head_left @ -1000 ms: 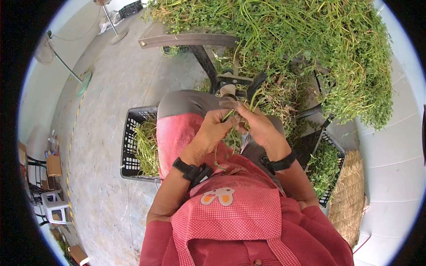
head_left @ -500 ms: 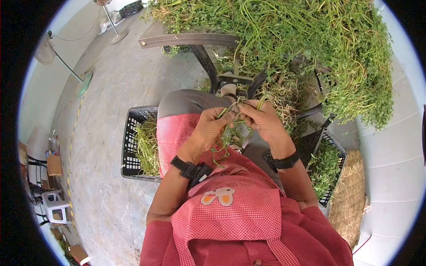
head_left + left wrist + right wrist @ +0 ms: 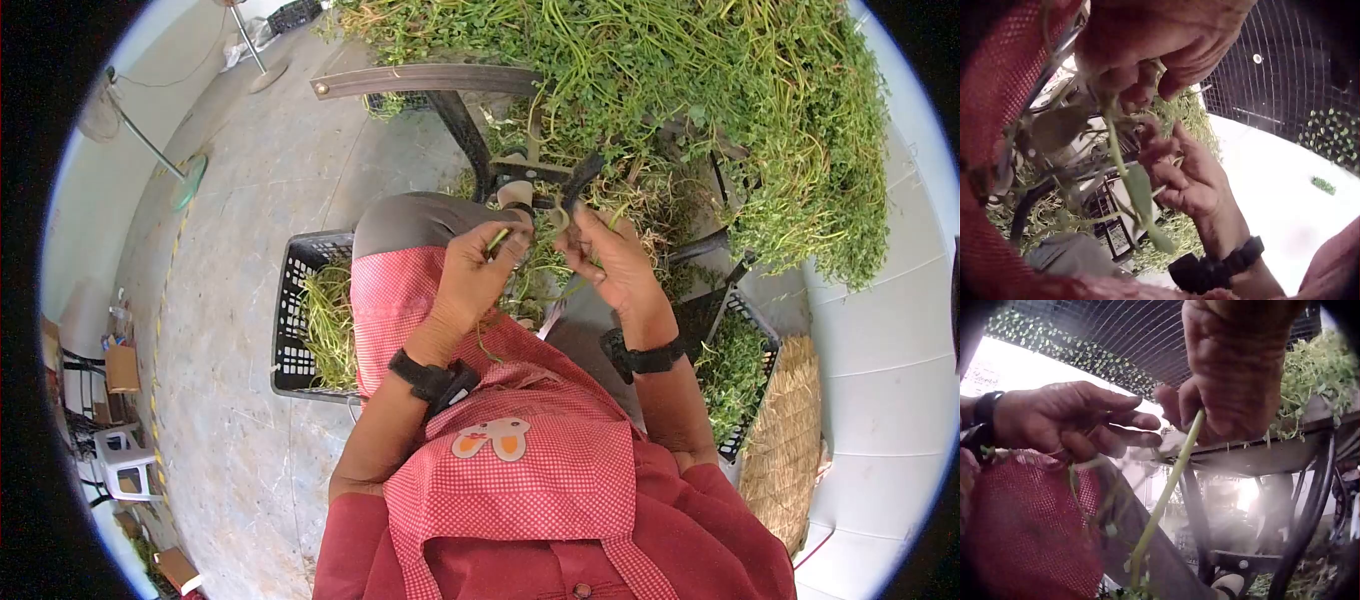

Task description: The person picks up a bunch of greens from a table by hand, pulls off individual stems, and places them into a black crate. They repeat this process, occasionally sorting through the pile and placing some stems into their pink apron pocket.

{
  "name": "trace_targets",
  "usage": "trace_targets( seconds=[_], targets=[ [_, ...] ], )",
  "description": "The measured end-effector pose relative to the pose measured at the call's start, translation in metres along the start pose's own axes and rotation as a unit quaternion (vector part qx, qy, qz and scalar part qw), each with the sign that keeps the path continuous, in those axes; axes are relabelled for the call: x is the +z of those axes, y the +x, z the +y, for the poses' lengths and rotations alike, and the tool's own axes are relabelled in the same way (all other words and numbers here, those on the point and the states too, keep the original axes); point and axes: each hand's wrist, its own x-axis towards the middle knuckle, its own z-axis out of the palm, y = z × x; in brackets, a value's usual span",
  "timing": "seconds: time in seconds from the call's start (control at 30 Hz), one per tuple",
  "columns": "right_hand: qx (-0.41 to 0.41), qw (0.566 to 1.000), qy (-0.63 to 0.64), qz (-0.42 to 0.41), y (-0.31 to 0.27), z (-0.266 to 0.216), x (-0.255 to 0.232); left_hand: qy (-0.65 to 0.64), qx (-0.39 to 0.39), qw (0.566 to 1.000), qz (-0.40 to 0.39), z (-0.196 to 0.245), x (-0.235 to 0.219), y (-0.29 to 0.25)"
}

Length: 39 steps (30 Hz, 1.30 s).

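Observation:
Over the lap, the left hand (image 3: 472,278) pinches thin green stems, and a leafy sprig (image 3: 1139,187) hangs below it in the left wrist view. A short gap to its right, the right hand (image 3: 622,268) has its fingers curled round a pale green stem (image 3: 1169,494), which slants down from the fist in the right wrist view. The two hands are apart. Some stem ends among the fingers are blurred or hidden.
A heap of green plants (image 3: 700,110) covers the table at upper right. Black crates hold stems (image 3: 330,325) at left and leaves (image 3: 728,385) at right. A table leg (image 3: 462,140) stands ahead; a straw mat (image 3: 785,440) lies at right.
The hands, close together before, have moved apart, the right hand shifting rightward. The stems between them have shifted, and the view has moved slightly.

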Motion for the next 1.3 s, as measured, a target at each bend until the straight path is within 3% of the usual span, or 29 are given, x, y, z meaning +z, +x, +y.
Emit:
trace_targets(
  seconds=[0.13,0.27,0.33,0.43,0.5,0.57,0.63,0.7,0.8,0.93,1.03,1.07,1.13,1.17,1.23,1.3],
  targets=[
    [0.019,0.994,0.093,-0.045,0.001,0.007,-0.008,0.032,-0.014,0.997,0.072,-0.005,0.004,-0.006],
    [0.038,0.989,0.115,-0.086,-0.002,0.006,-0.004,-0.001,-0.024,1.0,0.016,-0.005,0.006,-0.008],
    [0.051,0.993,0.065,-0.08,-0.001,0.01,0.009,-0.029,-0.023,0.999,-0.018,0.003,0.016,-0.012],
    [0.041,0.998,0.003,-0.053,0.01,0.02,0.02,0.009,0.031,0.998,-0.055,0.008,0.024,-0.009],
    [0.027,0.998,-0.032,-0.057,0.007,0.022,0.024,0.106,-0.054,0.99,-0.073,0.001,0.022,-0.008],
    [0.039,0.996,0.036,-0.075,0.007,0.021,0.027,0.092,-0.04,0.991,-0.089,-0.005,0.016,-0.006],
    [0.015,0.995,0.041,-0.085,0.009,0.021,0.018,-0.177,-0.128,0.973,-0.07,-0.003,0.014,-0.006],
    [-0.01,0.994,0.047,-0.096,0.009,0.017,0.008,-0.178,-0.157,0.969,-0.067,-0.002,0.006,-0.005],
    [-0.062,0.997,0.014,-0.051,0.003,0.01,-0.007,-0.214,-0.194,0.956,-0.058,0.004,0.003,-0.004],
    [-0.1,0.984,-0.024,0.143,0.001,0.003,-0.017,-0.303,-0.201,0.931,-0.038,0.002,-0.003,-0.003],
    [-0.043,0.989,-0.087,0.109,-0.005,-0.004,-0.019,-0.292,-0.21,0.933,-0.028,0.006,-0.003,-0.002],
    [-0.044,0.989,-0.085,0.111,-0.005,-0.003,-0.015,-0.291,-0.211,0.933,-0.03,0.005,-0.002,-0.003],
    [0.035,0.998,-0.023,0.037,-0.001,-0.003,0.004,-0.248,-0.214,0.944,-0.048,0.004,0.001,-0.002],
    [0.033,0.999,-0.022,0.037,0.003,-0.001,0.008,-0.246,-0.213,0.944,-0.05,0.003,0.003,-0.003],
    [-0.027,0.994,0.105,0.009,0.013,0.005,0.012,-0.211,-0.196,0.954,-0.08,0.001,0.005,-0.005],
    [-0.021,0.992,0.125,0.019,0.018,0.002,0.008,-0.21,-0.196,0.954,-0.084,0.0,0.003,-0.005]
  ],
)
